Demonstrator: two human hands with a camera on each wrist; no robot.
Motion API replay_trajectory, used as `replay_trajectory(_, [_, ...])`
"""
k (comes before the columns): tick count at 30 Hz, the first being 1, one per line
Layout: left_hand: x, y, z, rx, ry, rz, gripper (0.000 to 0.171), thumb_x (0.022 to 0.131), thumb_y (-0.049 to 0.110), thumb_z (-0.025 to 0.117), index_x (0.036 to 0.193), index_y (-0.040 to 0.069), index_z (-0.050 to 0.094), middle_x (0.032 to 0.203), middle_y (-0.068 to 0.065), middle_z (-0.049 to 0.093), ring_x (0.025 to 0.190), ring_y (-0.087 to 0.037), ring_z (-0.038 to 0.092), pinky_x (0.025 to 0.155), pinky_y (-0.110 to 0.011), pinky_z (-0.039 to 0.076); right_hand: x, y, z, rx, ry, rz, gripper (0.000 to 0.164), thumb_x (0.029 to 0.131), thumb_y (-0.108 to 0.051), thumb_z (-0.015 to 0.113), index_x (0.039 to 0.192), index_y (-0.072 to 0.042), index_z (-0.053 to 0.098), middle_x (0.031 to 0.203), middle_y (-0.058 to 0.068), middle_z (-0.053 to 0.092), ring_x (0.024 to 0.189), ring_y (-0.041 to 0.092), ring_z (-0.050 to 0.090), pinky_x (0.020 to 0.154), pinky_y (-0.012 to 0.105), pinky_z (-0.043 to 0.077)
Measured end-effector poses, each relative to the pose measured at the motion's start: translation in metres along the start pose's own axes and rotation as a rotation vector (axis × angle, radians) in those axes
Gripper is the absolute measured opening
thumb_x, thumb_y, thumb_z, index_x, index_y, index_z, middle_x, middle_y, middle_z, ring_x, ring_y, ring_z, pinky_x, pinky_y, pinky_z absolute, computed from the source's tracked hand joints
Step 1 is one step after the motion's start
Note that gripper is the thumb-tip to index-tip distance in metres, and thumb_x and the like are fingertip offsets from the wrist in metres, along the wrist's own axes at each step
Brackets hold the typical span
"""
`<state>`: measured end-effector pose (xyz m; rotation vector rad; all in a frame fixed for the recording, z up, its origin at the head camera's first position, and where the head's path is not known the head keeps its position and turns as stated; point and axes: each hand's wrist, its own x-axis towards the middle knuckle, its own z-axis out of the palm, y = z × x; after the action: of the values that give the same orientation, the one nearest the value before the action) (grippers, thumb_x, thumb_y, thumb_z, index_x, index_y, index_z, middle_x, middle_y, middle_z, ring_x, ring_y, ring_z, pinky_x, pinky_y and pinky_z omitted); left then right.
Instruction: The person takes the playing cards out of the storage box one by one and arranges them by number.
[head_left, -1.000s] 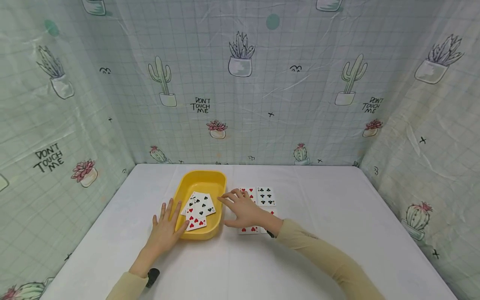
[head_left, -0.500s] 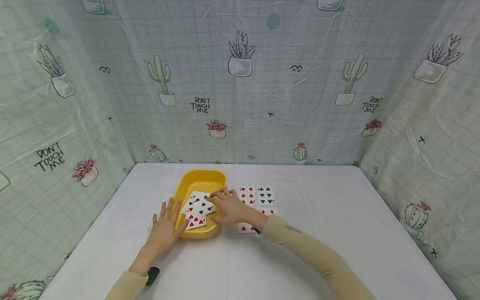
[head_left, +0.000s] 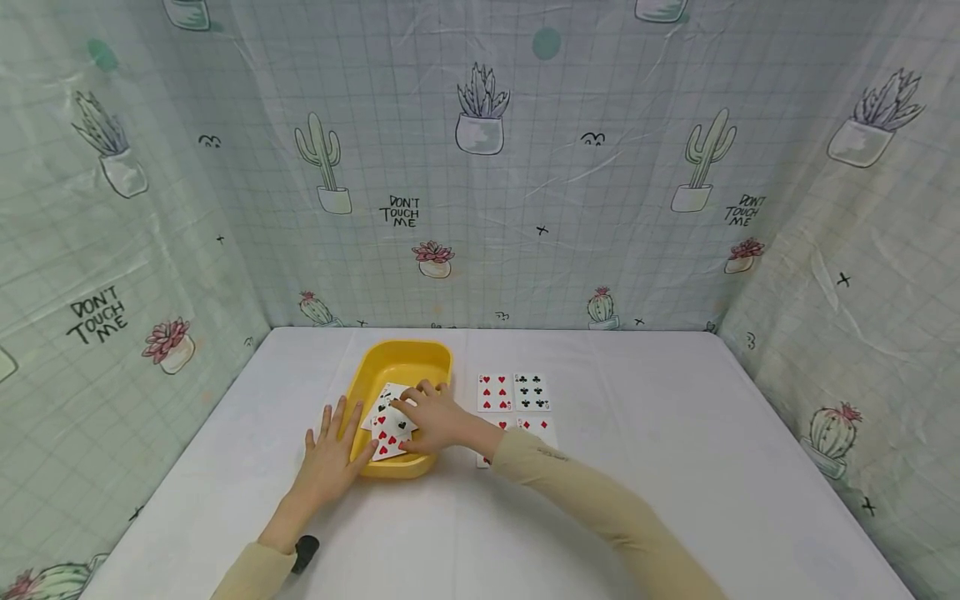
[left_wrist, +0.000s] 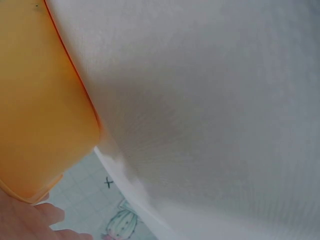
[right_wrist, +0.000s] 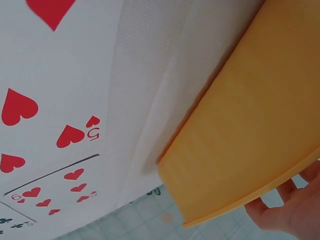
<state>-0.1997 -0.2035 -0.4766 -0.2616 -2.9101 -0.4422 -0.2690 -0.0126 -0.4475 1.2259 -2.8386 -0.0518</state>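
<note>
A yellow plastic tray (head_left: 405, 348) sits left of centre on the table, with several overlapping playing cards inside. A hearts card (head_left: 387, 446) lies nearest in it, over spade cards (head_left: 390, 392). My left hand (head_left: 327, 457) rests on the tray's near left rim with fingers spread. My right hand (head_left: 437, 421) reaches over the right rim, fingers slightly bent above the cards and partly hiding a spade card. Contact between its fingertips and a card cannot be made out. In both wrist views the tray's outer wall (right_wrist: 240, 135) hides the cards within.
Right of the tray, cards lie face up in a grid: a six of hearts (head_left: 495, 392), a six of clubs (head_left: 532, 392), a diamonds card (head_left: 538, 427) and a five of hearts (right_wrist: 60, 90), mostly under the right forearm in the head view. A patterned cloth (head_left: 570, 275) encloses the table.
My right hand has moved left, from beside the tray's right rim to over the cards in it. The left hand, tray and cards have stayed in place.
</note>
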Motion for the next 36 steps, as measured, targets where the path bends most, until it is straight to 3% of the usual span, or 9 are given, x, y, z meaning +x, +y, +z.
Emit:
replay_trajectory(14, [0.001, -0.002, 0.004, -0.012, -0.018, -0.011, 0.070, 0.089, 0.042, 0.045, 0.143, 0.007, 0.018, 0.148, -0.022, 0.011, 0.132, -0.048, 0.009, 0.094, -0.073, 0.014, 0.021, 0.008, 0.004, 0.024, -0.113, 0.066, 0.064, 0.079, -0.050, 0.058, 0.135, -0.025, 0.038, 0.133, -0.004, 0.042, 0.122, 0.019, 0.033, 0.102, 0.048, 0.028])
replay_trajectory(26, [0.002, -0.004, 0.006, -0.009, -0.025, -0.023, 0.070, 0.089, 0.044, 0.044, 0.143, 0.009, 0.016, 0.148, -0.021, 0.009, 0.133, -0.048, 0.008, 0.095, -0.072, 0.014, 0.041, 0.018, 0.007, 0.006, -0.279, 0.090, 0.070, 0.077, -0.052, 0.058, 0.138, -0.030, 0.031, 0.142, -0.005, 0.033, 0.132, 0.019, 0.026, 0.109, 0.049, 0.019])
replay_trajectory(36, [0.002, -0.004, 0.005, -0.006, -0.018, -0.020, 0.071, 0.089, 0.044, 0.044, 0.143, 0.008, 0.017, 0.148, -0.021, 0.010, 0.133, -0.048, 0.009, 0.095, -0.072, 0.015, 0.044, 0.019, 0.003, -0.022, -0.308, 0.108, 0.073, 0.076, -0.054, 0.058, 0.139, -0.029, 0.030, 0.144, -0.004, 0.032, 0.133, 0.020, 0.025, 0.109, 0.050, 0.018])
